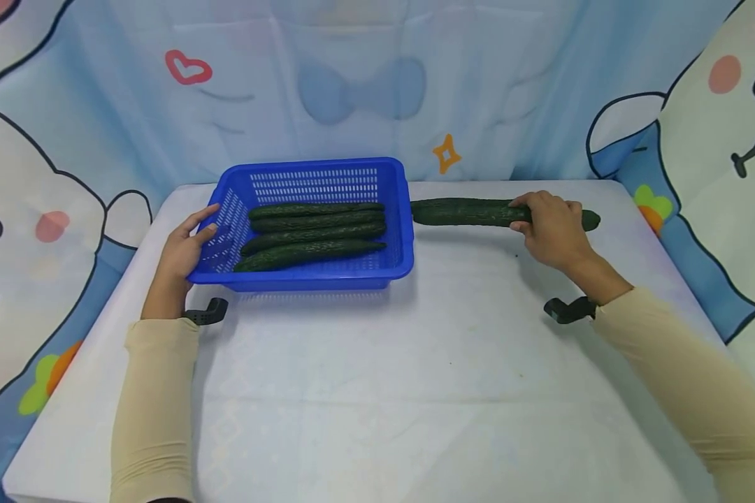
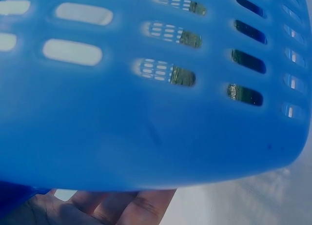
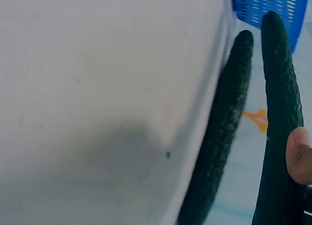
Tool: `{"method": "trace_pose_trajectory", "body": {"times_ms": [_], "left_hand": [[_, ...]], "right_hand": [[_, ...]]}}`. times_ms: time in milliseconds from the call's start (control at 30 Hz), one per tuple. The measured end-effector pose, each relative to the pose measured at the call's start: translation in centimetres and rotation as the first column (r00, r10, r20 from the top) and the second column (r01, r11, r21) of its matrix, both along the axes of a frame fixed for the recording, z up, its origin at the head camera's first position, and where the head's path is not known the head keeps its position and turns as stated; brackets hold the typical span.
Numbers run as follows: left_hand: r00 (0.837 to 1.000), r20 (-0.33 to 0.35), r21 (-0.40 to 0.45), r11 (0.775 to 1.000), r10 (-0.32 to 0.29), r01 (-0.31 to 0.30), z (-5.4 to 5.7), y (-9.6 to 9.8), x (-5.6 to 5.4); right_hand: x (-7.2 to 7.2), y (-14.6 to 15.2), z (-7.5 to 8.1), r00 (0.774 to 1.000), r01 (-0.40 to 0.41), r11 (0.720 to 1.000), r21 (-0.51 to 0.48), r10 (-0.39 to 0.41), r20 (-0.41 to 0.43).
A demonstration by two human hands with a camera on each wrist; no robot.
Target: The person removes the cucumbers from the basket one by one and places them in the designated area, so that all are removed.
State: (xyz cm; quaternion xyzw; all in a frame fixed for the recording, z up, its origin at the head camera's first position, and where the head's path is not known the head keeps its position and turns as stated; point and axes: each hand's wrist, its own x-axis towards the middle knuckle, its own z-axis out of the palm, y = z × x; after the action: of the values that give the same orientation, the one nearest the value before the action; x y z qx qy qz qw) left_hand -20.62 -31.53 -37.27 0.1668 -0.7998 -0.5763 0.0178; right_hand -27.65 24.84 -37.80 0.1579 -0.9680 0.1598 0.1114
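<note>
My left hand [image 1: 184,250] grips the left end of a blue slotted plastic basket [image 1: 302,285]. In the left wrist view the basket wall [image 2: 122,132] fills most of the picture, with fingers at its rim. Several dark green cucumbers [image 1: 314,239] lie side by side inside the basket. To the basket's right, my right hand [image 1: 555,229] holds a long cucumber [image 1: 465,212] near its right end. The right wrist view shows this held cucumber [image 3: 280,83] with the thumb against it. Beside it is a second cucumber [image 3: 219,122], which the head view does not show separately.
A white cloth covers the table [image 1: 415,391], with a few small dark specks on it. A light blue curtain [image 1: 365,84] with cartoon prints hangs behind and around both sides. Each wrist wears a black camera mount [image 1: 569,309].
</note>
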Motion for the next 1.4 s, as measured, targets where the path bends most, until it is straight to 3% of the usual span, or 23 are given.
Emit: {"method": "trace_pose_trajectory", "body": {"times_ms": [233,733,1400], "left_hand": [[1.000,0.006,0.002,1.000,-0.018,0.018,0.1,0.0,-0.2],[1.000,0.016,0.001,1.000,-0.007,0.007,-0.3,-0.1,-0.1],[1.000,0.017,-0.008,1.000,0.007,-0.007,-0.2,-0.3,-0.1]], "right_hand": [[-1.3,-0.6,-1.5,0.997,-0.030,0.999,0.039,0.027,0.073],[-4.0,-1.7,-2.2,0.980,-0.081,0.996,0.048,0.071,0.187],[-4.8,-2.0,-2.9,0.972,-0.061,0.996,0.067,0.044,0.230]]}}
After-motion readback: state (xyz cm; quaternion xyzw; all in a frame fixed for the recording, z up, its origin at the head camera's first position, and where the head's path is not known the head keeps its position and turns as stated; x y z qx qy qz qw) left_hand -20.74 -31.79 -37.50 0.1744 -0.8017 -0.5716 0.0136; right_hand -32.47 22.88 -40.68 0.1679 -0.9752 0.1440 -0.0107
